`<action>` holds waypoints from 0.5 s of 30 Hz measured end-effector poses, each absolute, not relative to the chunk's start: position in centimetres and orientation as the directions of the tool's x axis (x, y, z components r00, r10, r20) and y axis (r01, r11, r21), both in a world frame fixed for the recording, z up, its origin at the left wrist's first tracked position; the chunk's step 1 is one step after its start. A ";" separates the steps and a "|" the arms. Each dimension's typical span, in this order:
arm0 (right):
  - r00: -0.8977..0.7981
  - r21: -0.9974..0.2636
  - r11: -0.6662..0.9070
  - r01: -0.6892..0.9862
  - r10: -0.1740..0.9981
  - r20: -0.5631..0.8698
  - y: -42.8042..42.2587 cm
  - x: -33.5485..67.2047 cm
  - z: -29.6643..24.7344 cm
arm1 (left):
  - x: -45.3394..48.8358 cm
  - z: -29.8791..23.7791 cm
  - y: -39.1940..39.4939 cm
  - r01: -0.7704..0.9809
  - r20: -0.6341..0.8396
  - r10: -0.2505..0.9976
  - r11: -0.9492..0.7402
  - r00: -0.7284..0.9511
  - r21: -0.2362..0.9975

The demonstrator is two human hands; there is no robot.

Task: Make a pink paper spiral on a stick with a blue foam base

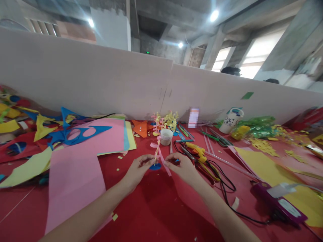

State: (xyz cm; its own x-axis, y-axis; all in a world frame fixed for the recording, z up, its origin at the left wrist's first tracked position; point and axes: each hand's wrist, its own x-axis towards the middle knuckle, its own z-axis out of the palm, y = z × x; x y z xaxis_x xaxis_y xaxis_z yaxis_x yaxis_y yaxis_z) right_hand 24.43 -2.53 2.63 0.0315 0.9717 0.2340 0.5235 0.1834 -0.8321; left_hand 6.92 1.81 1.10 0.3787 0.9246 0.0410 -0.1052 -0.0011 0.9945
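A small upright stem (156, 155) on a round blue base (155, 166) stands between my hands, with a pink paper strip (161, 160) curling round its upper part and hanging down on the right. My left hand (141, 167) pinches the stem low down, just above the base. The fingers of my right hand (179, 165) are closed together at the strip's lower part. Right behind the stem sits a white cup (166, 137). Past it is a cluster of finished-looking yellow and pink paper sprigs (166, 121).
Pink paper sheets (75, 181) and blue cut-out scraps (83, 133) cover the left. On the right lie a yellow glue gun (196, 151) with a black cord, a purple power strip (280, 203), yellow sheets (262, 164) and a white mug (230, 121). A white partition (113, 77) stands behind.
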 end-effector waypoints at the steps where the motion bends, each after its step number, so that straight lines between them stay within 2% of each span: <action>1: 0.038 -0.821 0.190 0.539 0.968 0.249 -2.5 24.5 2.6 | 7.0 1.0 1.8 -0.129 0.025 0.920 0.028 0.391 0.991; 6: 0.053 -0.803 0.209 0.558 0.957 0.286 -2.4 24.7 2.5 | 7.1 0.3 1.9 -0.219 -0.002 0.881 0.120 0.473 0.968; 11: 0.032 -0.853 0.202 0.481 0.968 0.247 -2.4 24.6 2.7 | 7.0 0.2 2.1 -0.215 -0.031 0.876 0.152 0.482 0.965; 15: 0.056 -0.850 0.204 0.485 0.963 0.264 -2.6 24.6 3.2 | 6.9 0.6 2.2 -0.200 -0.068 0.882 0.180 0.467 0.963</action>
